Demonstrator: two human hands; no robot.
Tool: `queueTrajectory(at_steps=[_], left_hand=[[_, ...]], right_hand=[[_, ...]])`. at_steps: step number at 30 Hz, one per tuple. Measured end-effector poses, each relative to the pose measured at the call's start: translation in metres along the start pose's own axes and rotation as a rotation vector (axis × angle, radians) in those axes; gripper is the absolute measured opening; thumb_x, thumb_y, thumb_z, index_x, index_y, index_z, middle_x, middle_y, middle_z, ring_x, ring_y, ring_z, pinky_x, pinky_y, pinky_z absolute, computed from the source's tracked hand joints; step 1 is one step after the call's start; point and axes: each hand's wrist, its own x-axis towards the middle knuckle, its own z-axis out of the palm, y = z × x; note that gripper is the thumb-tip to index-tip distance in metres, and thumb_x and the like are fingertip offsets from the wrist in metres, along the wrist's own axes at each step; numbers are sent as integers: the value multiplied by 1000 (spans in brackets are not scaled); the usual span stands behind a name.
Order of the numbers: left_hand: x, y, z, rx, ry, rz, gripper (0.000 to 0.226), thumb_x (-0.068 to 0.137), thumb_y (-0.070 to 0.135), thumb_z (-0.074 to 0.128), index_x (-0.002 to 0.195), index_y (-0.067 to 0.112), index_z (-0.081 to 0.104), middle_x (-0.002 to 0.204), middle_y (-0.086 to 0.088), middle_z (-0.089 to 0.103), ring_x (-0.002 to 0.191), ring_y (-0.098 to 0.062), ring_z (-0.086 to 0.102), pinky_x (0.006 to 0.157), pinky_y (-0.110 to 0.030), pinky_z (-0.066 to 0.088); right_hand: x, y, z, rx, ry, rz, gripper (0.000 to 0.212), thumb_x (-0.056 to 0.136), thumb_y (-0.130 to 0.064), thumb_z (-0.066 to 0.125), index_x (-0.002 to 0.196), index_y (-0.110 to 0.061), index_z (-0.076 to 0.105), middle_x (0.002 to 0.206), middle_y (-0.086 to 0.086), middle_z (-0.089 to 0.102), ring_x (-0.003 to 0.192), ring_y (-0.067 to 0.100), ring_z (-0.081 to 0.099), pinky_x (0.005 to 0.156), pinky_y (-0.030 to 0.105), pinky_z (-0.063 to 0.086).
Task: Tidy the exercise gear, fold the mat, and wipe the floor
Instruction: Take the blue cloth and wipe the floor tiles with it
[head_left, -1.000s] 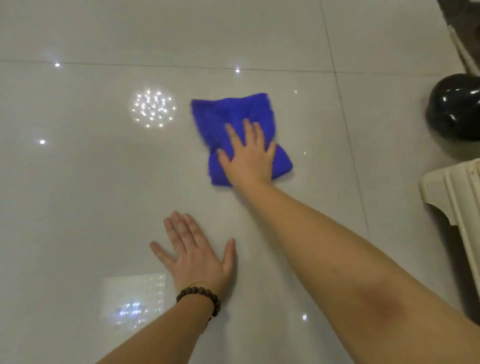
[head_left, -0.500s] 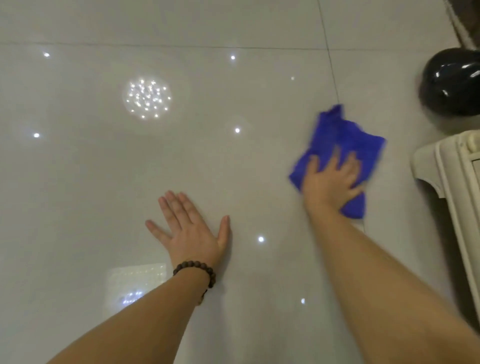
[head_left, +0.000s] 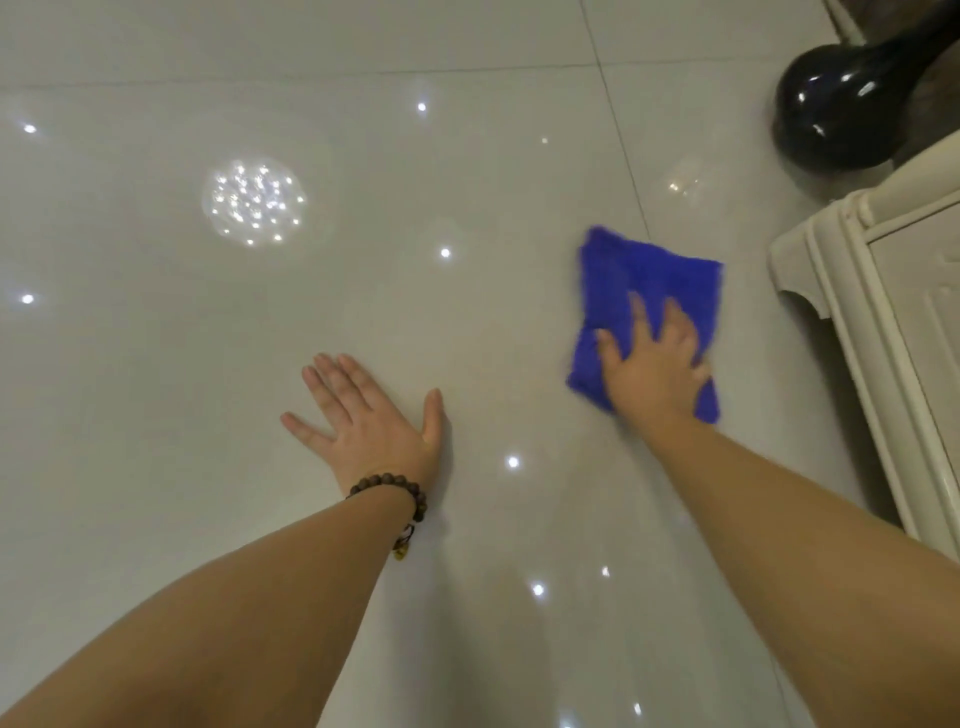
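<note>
A folded blue cloth (head_left: 647, 306) lies flat on the glossy tiled floor (head_left: 260, 415), its long axis running away from the person, near a cream cabinet (head_left: 883, 332). The right hand (head_left: 655, 366) presses its near half, fingers (head_left: 638, 318) spread; free cloth lies ahead. The left hand (head_left: 371, 423) braces, splayed, well apart.

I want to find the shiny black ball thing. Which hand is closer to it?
Right. The right hand presses the blue cloth below the black ball; the left hand rests farther left.
</note>
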Motion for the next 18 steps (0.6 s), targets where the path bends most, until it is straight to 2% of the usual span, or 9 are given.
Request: queueTrajectory(at_steps=[3,5,6,8,11,12,13,16,18], left_hand=[[1,-2,0,-17,6,-6,97,83,68,13,151,1,-5,161,-18,-7,148,-31,-12,113,-65,-6],[2,-1,2,-26,13,-6,97,80,63,19,151,1,-3,161,-18,-6,148,-31,-11,112,-65,-6],[2,-1,2,-16,14,-6,95,83,63,20,151,1,-4,161,-18,-7,148,-30,-11,112,-66,-5],[1,-1,4,2,28,-4,95,87,69,15,151,2,-6,161,-17,-8,148,-29,-13,113,-65,-5],[0,-2,7,14,48,-1,97,87,71,11,152,1,-5,161,-17,-8,148,-29,-13,113,-65,-6],[1,-2,8,20,52,-3,97,87,71,10,152,1,-5,161,-17,-8,148,-29,-13,113,-65,-5],[0,-2,7,21,51,-7,97,87,71,9,152,1,-5,161,-17,-8,148,-29,-13,113,-65,-5],[2,-2,8,5,58,-6,96,85,69,12,152,2,-4,161,-16,-8,148,-29,-12,112,-66,-5],[3,-2,9,-12,52,-1,94,83,63,20,152,3,-4,161,-16,-8,148,-30,-11,112,-66,-5]], right_hand=[[-64,-60,29,-32,41,-481,62,88,-62,35,146,-41,24,157,3,21,143,25,20,106,55,22],[-74,-57,29,-69,20,-808,61,85,-61,36,142,-41,35,154,1,30,140,23,30,103,53,29],[-63,-39,26,-79,38,-863,60,85,-60,36,141,-40,38,152,0,33,138,22,32,102,50,31],[-30,19,19,-39,97,-559,61,85,-59,35,143,-37,36,153,2,32,138,24,30,102,47,30],[4,87,4,150,146,275,66,89,-58,29,147,-28,29,156,7,21,142,28,18,110,57,18],[1,80,6,161,157,388,66,90,-56,30,147,-25,30,156,9,20,142,28,17,110,59,14],[-10,59,12,153,173,373,63,91,-54,33,146,-23,32,156,9,21,142,28,17,110,60,14],[-75,-33,42,110,251,-173,58,88,-52,39,140,-27,43,151,9,33,139,28,29,105,57,23],[-115,-56,56,13,169,-575,58,86,-54,39,139,-32,43,151,4,36,139,24,30,105,53,23]])
